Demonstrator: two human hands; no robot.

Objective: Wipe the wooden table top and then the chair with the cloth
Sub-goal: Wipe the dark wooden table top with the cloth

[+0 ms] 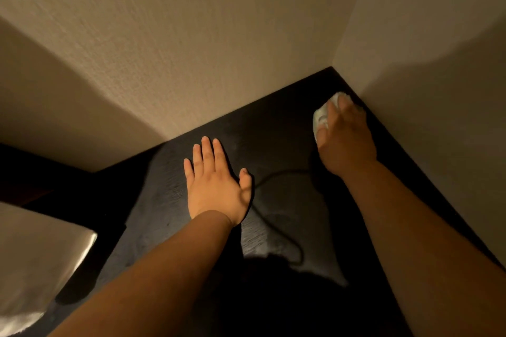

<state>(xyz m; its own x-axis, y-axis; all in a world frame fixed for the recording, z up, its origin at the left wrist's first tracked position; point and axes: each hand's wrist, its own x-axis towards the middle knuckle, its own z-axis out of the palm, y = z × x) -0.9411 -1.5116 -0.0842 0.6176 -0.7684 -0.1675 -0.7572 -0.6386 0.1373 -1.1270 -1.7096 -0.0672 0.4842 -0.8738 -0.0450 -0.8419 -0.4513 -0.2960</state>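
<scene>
Two bare forearms reach out over a dark wooden table top set into the corner of a dimly lit room. At the near left edge of the scene a pale, glossy object sits beside the table; what it is cannot be told from here. A thin dark cord snakes across the table surface between the two arms.

The left hand lies flat on the wood, palm down, fingers spread and holding nothing. Farther in and to the right, the right hand presses down on a white cloth, its fingers curled over the bunched fabric so that only the cloth's left and far edges show. Cloth and hand sit close to the table's right-hand edge, just beside the side wall and near the far corner, where that wall meets the textured back wall. A patch of the table top around the left hand catches the light and shows a faint sheen, while the rest falls into shadow.
</scene>
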